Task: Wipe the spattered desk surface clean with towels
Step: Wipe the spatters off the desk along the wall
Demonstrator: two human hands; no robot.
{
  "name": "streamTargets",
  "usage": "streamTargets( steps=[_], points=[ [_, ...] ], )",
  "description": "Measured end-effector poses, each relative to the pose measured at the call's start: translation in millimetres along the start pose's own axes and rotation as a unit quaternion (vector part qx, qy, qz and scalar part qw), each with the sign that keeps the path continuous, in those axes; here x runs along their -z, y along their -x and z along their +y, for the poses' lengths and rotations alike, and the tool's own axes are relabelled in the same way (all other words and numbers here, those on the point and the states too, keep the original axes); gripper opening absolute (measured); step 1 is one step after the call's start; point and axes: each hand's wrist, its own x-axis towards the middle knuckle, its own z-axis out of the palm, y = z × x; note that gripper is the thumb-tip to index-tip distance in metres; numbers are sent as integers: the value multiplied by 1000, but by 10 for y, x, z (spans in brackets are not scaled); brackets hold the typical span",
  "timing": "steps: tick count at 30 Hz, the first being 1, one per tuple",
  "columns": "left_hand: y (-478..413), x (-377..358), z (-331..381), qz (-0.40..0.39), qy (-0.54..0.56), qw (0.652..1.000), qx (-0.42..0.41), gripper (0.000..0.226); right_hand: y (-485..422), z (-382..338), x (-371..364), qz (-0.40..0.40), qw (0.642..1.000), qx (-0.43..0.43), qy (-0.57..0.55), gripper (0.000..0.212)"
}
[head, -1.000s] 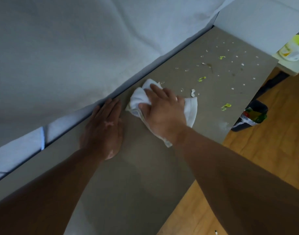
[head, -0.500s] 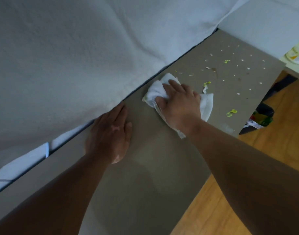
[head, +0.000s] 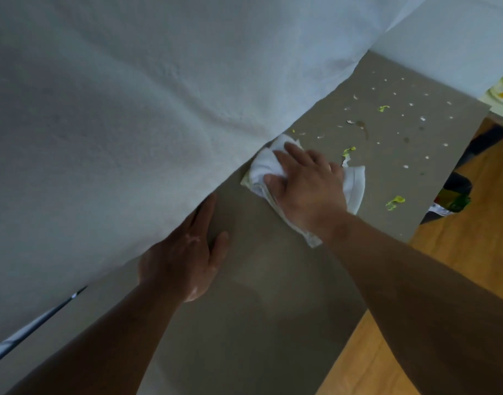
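White sheet [head: 130,109]: hangs over the desk's back edge against the towel, and may catch smears.
Left hand [head: 184,252]: flat with fingers straight, braced on the desk [head: 273,323].
Towel [head: 261,166]: bunched on the desk under the right hand [head: 307,192], which presses it with near-straight fingers.
Spatter: the green blobs [head: 395,202] and white flecks [head: 422,118] just ahead may streak or fall off the edge.
Bin [head: 455,192]: stands on the floor beside the desk.
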Motion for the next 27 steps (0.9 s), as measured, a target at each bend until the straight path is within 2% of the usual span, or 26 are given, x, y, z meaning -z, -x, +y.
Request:
streamTargets(
  steps=[4,7,11,15,18,21,24,27],
  points=[
    [-17,-26,-13,15,-8,1000,-6,84,-555,227,64,-24,997,-71,-8,58],
    [-32,-7,-7,25,-11,1000,-12,83,-694,213,63,-4,993,-116,-1,52],
    [-28,40,27,32,-16,999,-13,84,-388,114,5,14,997,-73,7,51],
    [-37,44,28,31,-21,999,-10,85,449,-26,20,25,1000,2,-10,54],
    [-38,35,27,38,-24,999,-11,81,1046,-58,106,0,999,40,-14,53],
    [-44,30,27,55,-25,998,-22,77,1216,76,148,-18,998,65,-9,50],
    [-47,16,22,86,-29,995,-36,74,1090,198,139,-8,998,65,-13,51],
    [-44,8,14,96,-30,994,-46,74,816,415,169,8,1000,9,-13,58]
  ],
)
